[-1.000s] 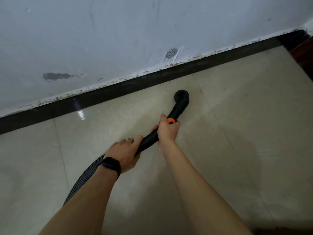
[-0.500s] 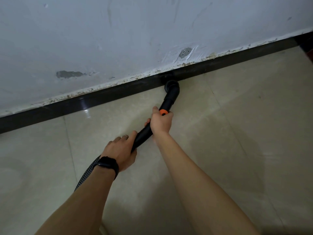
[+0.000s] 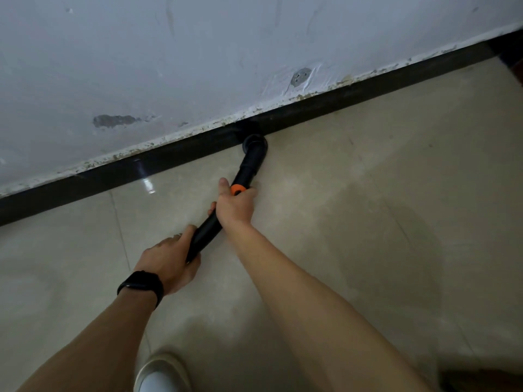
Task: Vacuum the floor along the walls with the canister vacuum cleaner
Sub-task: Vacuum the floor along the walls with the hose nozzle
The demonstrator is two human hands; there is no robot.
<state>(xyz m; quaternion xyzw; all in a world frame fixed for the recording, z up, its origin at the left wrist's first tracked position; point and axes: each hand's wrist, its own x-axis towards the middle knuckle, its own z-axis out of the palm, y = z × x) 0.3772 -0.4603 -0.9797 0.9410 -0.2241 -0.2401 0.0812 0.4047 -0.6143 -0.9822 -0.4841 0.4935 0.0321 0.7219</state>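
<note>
The white wall (image 3: 198,52) fills the upper half of the frame, scuffed and chipped along its lower edge. The pale tiled floor (image 3: 368,222) takes the lower half. Between them a dark skirting board (image 3: 85,185) runs from the left edge up to the upper right.

In the centre, the black pipe (image 3: 209,230) of the vacuum cleaner slants from lower left to upper right. The right hand (image 3: 235,207) wraps it just below the orange collar (image 3: 237,189), fingers curled round and thumb lying up along the pipe. The left hand (image 3: 167,258), lower and further left, clasps the pipe's back end, with a black wristband (image 3: 141,284) on that wrist. The bent nozzle (image 3: 254,144) sits on the floor at the foot of the skirting board, just left of centre. Whether it touches the board cannot be told. The canister is out of view.

Likely risks:
- Pushed too hard toward the wall, the nozzle could knock the board or loosen more flaking paint onto the floor.
- With the arms stretched this far, the nozzle mouth could tilt off the tile and lose suction, leaving a strip of dust in the corner.
- The shoe (image 3: 158,374) at the bottom edge is close beneath the arms, so a step sideways could catch whatever trails behind the pipe.
</note>
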